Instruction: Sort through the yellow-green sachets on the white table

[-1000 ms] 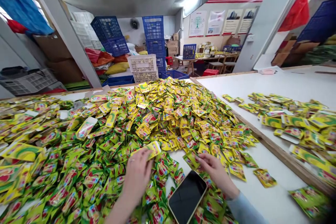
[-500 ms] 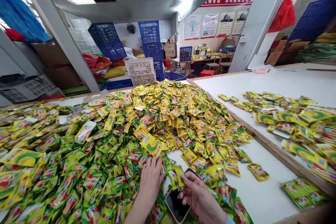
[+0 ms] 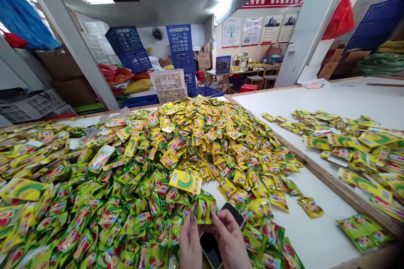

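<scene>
Several green sachets (image 3: pixel 204 211) in a short bundle are pinched between my two hands. My left hand (image 3: pixel 190 237) grips their left side with thumb and fingers, and my right hand (image 3: pixel 232 233) pinches the right side. Just beyond the bundle, a yellow flat carton (image 3: pixel 185 181) with a green curved band lies on the sachets. A dark phone (image 3: pixel 211 247) lies beneath my right hand, which hides its middle. Loose green sachets (image 3: pixel 113 214) spread around my left hand.
A tall heap of yellow sachets (image 3: pixel 217 134) rises ahead. Yellow cartons (image 3: pixel 25 187) lie at left, and more cartons (image 3: pixel 362 138) are beyond a wooden divider (image 3: pixel 318 174) at right. Blue crates (image 3: pixel 181 44) and white crates (image 3: pixel 168 80) stand behind the table.
My left hand has left the yellow carton and come back to the sachets, now holding them with my right hand. The carton has turned and lies flatter.
</scene>
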Motion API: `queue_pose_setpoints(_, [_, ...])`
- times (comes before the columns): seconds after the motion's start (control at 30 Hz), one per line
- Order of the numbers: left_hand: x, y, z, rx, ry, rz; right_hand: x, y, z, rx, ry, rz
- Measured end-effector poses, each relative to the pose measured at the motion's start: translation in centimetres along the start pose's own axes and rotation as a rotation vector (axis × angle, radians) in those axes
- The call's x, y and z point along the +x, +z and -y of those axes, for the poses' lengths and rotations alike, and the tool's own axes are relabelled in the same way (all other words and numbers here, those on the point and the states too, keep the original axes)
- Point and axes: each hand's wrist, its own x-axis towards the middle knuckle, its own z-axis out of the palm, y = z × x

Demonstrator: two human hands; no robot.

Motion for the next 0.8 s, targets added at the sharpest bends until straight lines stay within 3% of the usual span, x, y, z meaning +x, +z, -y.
queue_pose_setpoints(0.07, [0.0,-0.2,0.1,-0.017,0.014,0.078,0.2,-0.6,-0.2,-0.069,-0.026,-0.009])
queue_pose_setpoints(0.13, [0.4,-0.6,-0.6,0.099,0.087,0.194,0.1,-1.4,0.8,-0.169,-0.043,-0.021])
queue_pose_setpoints(0.23, [1.6,-0.4,-2.8,0.544,0.416,0.231,-0.1,-3.0,3.9,-0.377,-0.145,-0.110])
queue_pose_setpoints(0.3, [3.1,0.9,-3.9,0.791,0.606,0.287,-0.2,-4.5,6.2,-0.504,-0.229,-0.156])
queue_pose_setpoints(0.33, [4.1,1.9,-4.2,0.859,0.633,0.355,-0.2,-5.3,7.2,-0.548,-0.254,-0.164])
queue_pose_setpoints(0.4, [6.2,4.4,-3.9,0.904,0.596,0.466,-0.1,-6.8,8.7,-0.580,-0.253,-0.166])
queue_pose_setpoints(0.5, [8.6,7.8,-2.5,0.941,0.516,0.475,0.0,-8.2,9.2,-0.493,-0.216,-0.216])
queue_pose_setpoints(0.57, [9.2,8.9,-1.8,0.911,0.502,0.471,0.0,-8.3,8.9,-0.382,-0.215,-0.262])
queue_pose_setpoints(0.67, [8.2,8.4,-1.8,0.773,0.487,0.471,0.3,-7.3,8.2,-0.263,-0.219,-0.290])
queue_pose_setpoints(0.8, [5.4,6.1,-2.7,0.562,0.360,0.497,1.0,-5.2,7.1,-0.252,-0.200,-0.201])
